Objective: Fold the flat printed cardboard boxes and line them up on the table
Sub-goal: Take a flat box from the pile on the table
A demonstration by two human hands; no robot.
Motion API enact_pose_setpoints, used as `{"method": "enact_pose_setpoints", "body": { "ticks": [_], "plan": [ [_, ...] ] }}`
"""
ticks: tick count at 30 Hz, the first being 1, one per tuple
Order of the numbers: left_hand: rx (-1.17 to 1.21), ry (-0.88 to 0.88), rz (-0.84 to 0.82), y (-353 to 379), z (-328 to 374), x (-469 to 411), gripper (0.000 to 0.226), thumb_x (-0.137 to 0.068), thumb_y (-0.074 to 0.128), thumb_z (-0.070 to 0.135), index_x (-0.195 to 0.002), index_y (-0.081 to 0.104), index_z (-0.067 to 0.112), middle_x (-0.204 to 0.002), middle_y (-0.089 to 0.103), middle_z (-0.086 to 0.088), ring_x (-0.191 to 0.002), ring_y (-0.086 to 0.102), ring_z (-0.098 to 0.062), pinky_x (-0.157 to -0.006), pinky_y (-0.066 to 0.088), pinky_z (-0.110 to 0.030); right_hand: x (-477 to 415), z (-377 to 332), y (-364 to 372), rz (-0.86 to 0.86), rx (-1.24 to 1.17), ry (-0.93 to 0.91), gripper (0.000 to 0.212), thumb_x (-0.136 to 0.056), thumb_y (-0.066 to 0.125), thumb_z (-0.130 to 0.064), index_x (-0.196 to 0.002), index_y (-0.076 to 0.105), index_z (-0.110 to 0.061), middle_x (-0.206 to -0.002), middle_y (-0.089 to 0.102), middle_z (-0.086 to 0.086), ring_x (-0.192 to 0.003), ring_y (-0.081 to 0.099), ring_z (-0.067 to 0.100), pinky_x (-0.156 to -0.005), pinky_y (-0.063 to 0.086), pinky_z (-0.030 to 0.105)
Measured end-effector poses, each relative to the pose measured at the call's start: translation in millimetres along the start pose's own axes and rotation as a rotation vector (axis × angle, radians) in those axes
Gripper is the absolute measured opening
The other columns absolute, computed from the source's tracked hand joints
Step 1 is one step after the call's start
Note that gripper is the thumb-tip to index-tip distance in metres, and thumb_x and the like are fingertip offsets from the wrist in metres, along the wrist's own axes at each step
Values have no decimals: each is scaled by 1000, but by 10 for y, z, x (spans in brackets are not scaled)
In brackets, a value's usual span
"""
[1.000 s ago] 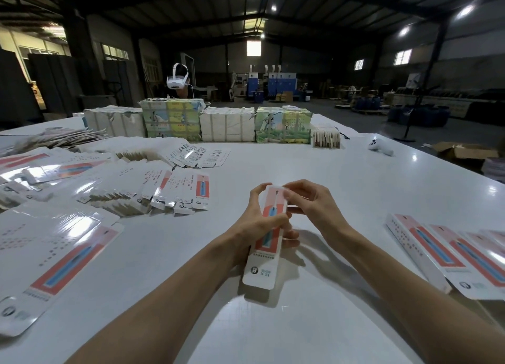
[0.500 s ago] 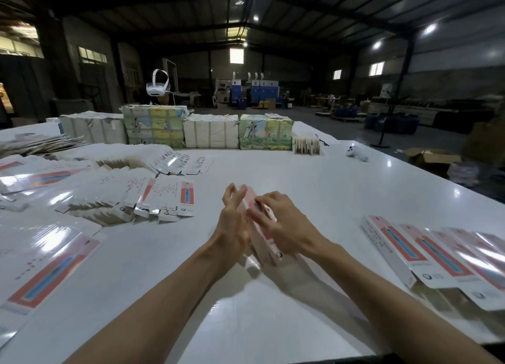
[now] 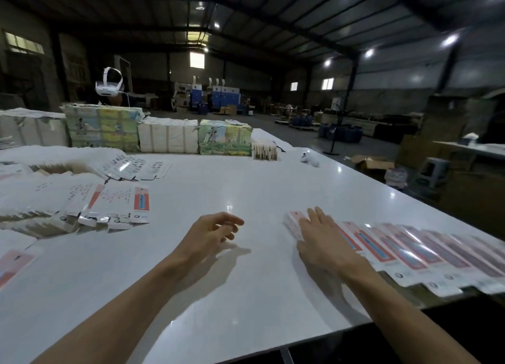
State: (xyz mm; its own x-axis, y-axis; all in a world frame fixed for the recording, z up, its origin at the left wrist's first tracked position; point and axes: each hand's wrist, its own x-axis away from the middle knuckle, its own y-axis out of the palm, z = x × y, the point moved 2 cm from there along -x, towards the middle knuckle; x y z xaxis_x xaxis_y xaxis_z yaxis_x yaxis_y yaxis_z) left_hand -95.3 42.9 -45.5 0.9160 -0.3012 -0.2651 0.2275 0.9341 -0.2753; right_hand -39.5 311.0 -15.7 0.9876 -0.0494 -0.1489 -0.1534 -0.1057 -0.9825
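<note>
Nothing legible: the small print on the flat boxes, left of the left hand's fingers, is too blurred to read

The right hand presses a folded box ending the row; left hand hovers.

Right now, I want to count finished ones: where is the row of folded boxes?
In the head view, the row of folded boxes lies on the right of the white table, along its edge, its left end under the right hand.
</note>
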Motion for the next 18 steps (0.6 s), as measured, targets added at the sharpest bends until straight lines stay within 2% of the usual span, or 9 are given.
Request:
{"method": "enact_pose_setpoints", "body": {
  "ticks": [1,2,5,7,11,13,16,18],
  "plan": [
    [-7,-4,-6,0,1,-4,37,-101,58,0,-100,83,27,-95,77,-2,-84,72,-13,-71,57,-21,54,95,25,-2,31,22,64,-110,47,-28,-164,17,-12,-175,9,6,-162,6,30,-129,7,48],
    [-14,-10,-10,-4,-6,-17,37,-101,58,0,-99,83,26,-95,77,-4,-83,73,-13,-71,57,-21,97,168,37,14,38,36,61,-110,45,-28,-163,19,-12,-173,15,7,-161,11,29,-129,9,47],
    [-14,-11,-13,-12,-25,-32,36,-101,58,1,-99,84,26,-96,76,-8,-82,73,-13,-71,56,-19,178,320,-2,82,50,70,49,-108,49,-27,-154,34,-17,-158,40,3,-142,42,24,-124,29,42],
    [-27,-13,-20,-20,-39,-36,36,-101,58,3,-98,84,28,-97,77,-8,-83,73,-14,-73,56,-20,208,422,-36,102,63,98,45,-108,50,-28,-150,38,-19,-152,45,2,-134,48,21,-120,34,39],
    [-85,-18,-38,-29,-61,-46,38,-102,57,7,-98,83,35,-96,78,-2,-87,73,-14,-83,59,-28,232,577,-77,89,160,160,45,-106,53,-28,-148,42,-16,-151,47,5,-134,49,22,-119,39,38],
    [-97,-18,-47,-29,-52,-34,36,-101,57,9,-99,82,35,-96,78,0,-87,73,-13,-87,59,-33,198,534,-103,106,219,162,47,-106,53,-27,-149,41,-14,-153,45,6,-139,44,24,-121,35,39],
    [-98,-21,-68,-8,-14,-11,31,-97,57,15,-101,82,34,-96,78,1,-88,73,-13,-91,58,-38,82,249,-137,171,135,49,49,-108,50,-32,-153,40,-15,-160,39,4,-147,35,23,-121,29,38],
    [-89,-34,-59,-18,-12,2,31,-97,57,13,-101,82,31,-96,78,-1,-89,72,-13,-91,58,-40,-67,-92,-136,203,47,-60,46,-109,48,-34,-150,45,-15,-158,42,3,-145,38,22,-116,35,37]
  ]
}}
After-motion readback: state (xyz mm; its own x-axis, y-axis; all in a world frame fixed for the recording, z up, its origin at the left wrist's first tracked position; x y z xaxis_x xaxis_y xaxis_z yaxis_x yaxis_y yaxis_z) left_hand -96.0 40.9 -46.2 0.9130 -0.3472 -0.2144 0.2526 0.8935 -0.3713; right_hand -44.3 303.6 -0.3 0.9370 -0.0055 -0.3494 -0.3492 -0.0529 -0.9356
